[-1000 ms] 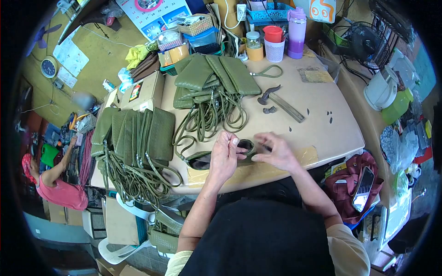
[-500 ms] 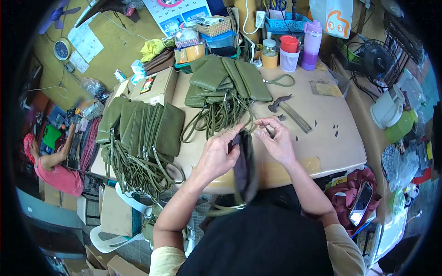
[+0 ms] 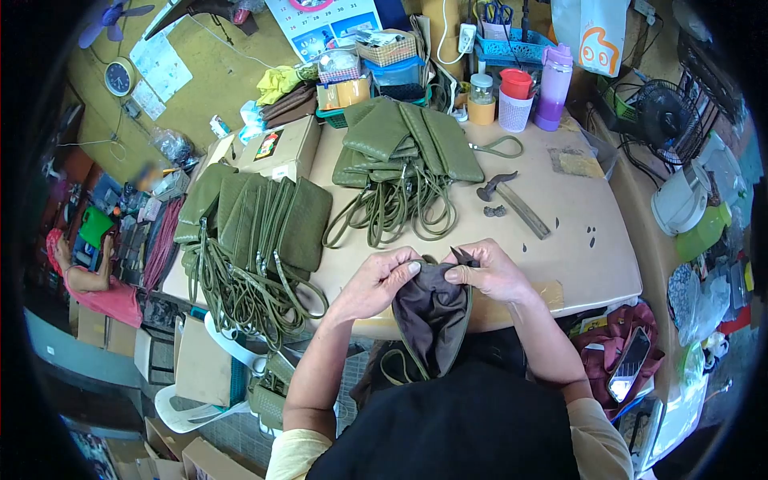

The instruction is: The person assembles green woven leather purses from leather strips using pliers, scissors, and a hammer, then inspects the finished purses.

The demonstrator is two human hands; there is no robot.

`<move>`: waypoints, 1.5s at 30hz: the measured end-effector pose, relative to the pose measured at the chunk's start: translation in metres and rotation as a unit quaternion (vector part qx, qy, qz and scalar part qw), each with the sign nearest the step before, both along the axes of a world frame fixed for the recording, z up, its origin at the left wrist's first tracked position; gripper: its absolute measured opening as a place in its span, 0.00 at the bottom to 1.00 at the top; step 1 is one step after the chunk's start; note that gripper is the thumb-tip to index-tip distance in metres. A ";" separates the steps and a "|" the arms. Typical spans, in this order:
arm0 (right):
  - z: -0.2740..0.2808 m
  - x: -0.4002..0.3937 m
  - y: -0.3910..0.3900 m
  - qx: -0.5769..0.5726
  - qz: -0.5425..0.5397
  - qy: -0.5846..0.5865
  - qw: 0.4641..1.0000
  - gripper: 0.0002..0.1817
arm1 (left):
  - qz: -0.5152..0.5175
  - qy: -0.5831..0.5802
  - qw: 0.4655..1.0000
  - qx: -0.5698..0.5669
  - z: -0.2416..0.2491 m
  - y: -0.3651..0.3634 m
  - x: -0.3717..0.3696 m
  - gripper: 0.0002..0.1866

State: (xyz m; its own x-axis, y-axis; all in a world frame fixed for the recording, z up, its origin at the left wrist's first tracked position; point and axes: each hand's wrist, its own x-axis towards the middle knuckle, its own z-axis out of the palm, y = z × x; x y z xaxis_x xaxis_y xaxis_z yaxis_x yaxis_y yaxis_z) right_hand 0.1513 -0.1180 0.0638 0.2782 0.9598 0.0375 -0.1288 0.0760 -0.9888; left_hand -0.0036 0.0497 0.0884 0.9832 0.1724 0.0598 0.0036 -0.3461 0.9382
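Observation:
A green pouch with a dark lining (image 3: 436,314) hangs open at the table's front edge. My left hand (image 3: 376,282) pinches its rim at the left, thumb on the lining. My right hand (image 3: 494,276) pinches the rim at the right, and a small dark pointed tool (image 3: 464,257) sticks out between its fingers. A thin green strap (image 3: 394,366) dangles below the pouch. Beyond the hands, a hammer (image 3: 522,210) and a small dark metal piece (image 3: 494,211) lie on the table (image 3: 588,276).
Stacked green pouches with straps lie at the left (image 3: 300,224) and centre back (image 3: 452,148). A purple bottle (image 3: 554,88), a red-lidded cup (image 3: 514,100) and baskets line the back. A maroon bag (image 3: 596,348) is at the right. Another person (image 3: 104,292) is at far left.
The pouch has turned so its lining faces up, spread between both hands. My right hand has moved down onto its rim. The whole view has shifted slightly.

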 end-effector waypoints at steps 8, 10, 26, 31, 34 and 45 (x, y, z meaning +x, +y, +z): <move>0.013 -0.010 0.001 0.005 -0.080 -0.030 0.996 0.09 | 0.034 -0.014 0.996 -0.078 0.001 -0.020 -0.006 0.10; 0.012 -0.010 0.004 0.043 -0.119 -0.231 0.965 0.08 | 0.070 -0.026 0.995 0.062 0.002 -0.025 -0.005 0.10; 0.009 -0.020 0.015 0.045 -0.216 -0.265 0.939 0.07 | 0.118 -0.046 0.973 -0.193 -0.018 -0.032 0.006 0.07; 0.006 -0.018 0.015 0.025 -0.186 -0.124 0.974 0.09 | 0.122 -0.069 0.979 -0.145 -0.016 -0.034 0.008 0.08; 0.006 -0.018 0.013 0.008 -0.149 -0.013 0.989 0.10 | 0.124 -0.078 0.985 -0.093 -0.008 -0.036 0.007 0.08; 0.021 -0.011 0.007 0.119 -0.187 -0.209 0.952 0.08 | 0.136 -0.084 0.986 -0.041 -0.004 -0.038 0.007 0.07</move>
State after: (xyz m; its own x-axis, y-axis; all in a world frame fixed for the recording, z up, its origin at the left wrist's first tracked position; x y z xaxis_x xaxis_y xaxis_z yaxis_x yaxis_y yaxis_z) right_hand 0.1399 -0.1114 0.0848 0.5125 0.7469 0.4237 0.3527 0.2668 -0.8969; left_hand 0.0035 0.0116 0.0847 0.8771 0.4399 0.1930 -0.0719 -0.2771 0.9582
